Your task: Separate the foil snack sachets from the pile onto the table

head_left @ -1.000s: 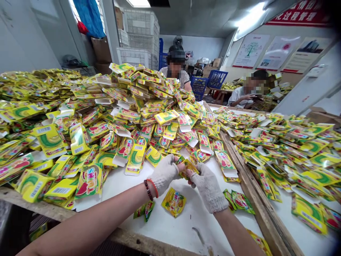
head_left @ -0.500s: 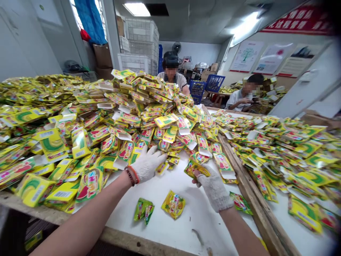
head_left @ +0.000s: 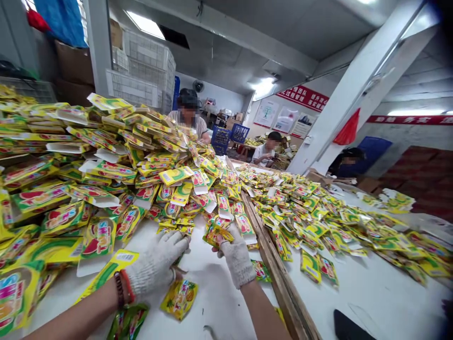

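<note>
In the head view, the right hand (head_left: 238,259), in an off-white knitted glove, grips a small glossy yellow foil packet (head_left: 216,234) between thumb and fingers, above the smooth white tabletop (head_left: 221,307). The left hand (head_left: 155,265), gloved alike, has its fingers spread forward and its thumb apart, near the foot of a tall heap of yellow printed cardboard boxes (head_left: 106,172); whether it grasps anything under the palm cannot be told. Just below its thumb lies a yellow foil pouch with a pineapple print (head_left: 179,299), and near its wrist a shiny green pouch (head_left: 128,323). A rough brown wooden strip (head_left: 271,267) runs right of the right hand, with a lower spread of yellow printed packs (head_left: 314,208) beyond it.
</note>
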`<state>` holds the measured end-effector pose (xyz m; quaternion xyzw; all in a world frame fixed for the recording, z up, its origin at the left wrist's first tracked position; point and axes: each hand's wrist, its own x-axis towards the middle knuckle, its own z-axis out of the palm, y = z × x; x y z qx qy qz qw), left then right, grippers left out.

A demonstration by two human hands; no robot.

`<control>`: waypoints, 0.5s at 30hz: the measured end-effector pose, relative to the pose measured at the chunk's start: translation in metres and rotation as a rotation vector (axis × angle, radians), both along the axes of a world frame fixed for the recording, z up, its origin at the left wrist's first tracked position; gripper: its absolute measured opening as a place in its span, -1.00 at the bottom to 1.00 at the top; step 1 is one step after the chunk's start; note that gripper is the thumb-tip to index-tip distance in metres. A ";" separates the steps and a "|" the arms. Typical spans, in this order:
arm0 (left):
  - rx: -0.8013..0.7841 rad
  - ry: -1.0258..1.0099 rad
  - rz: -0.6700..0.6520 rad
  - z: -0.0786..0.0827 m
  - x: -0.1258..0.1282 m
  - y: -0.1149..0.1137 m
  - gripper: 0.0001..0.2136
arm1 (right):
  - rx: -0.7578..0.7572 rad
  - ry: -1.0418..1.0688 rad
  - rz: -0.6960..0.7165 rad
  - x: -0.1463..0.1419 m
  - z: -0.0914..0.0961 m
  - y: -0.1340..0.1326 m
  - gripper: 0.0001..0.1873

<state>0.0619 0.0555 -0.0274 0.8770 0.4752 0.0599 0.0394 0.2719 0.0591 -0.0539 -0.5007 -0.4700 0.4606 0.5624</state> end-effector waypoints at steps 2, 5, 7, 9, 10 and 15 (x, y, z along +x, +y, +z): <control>0.000 0.029 0.059 0.000 -0.005 0.005 -0.53 | -0.003 0.028 0.023 -0.001 -0.002 0.001 -0.62; 0.011 0.002 0.096 0.002 -0.007 0.007 -0.61 | 0.031 0.094 0.074 -0.003 -0.003 0.000 -0.60; 0.046 -0.043 0.105 0.006 -0.004 0.005 -0.59 | 0.077 0.105 0.096 -0.004 -0.003 -0.003 -0.59; 0.075 -0.078 0.116 0.010 0.000 0.000 -0.53 | 0.100 0.033 0.103 -0.005 -0.002 -0.007 -0.60; 0.082 -0.087 0.118 0.013 0.002 -0.002 -0.51 | 0.089 -0.036 0.105 -0.006 -0.002 -0.009 -0.61; 0.145 -0.021 0.073 0.019 0.007 -0.009 -0.56 | 0.004 -0.452 0.210 -0.007 -0.007 -0.014 -0.69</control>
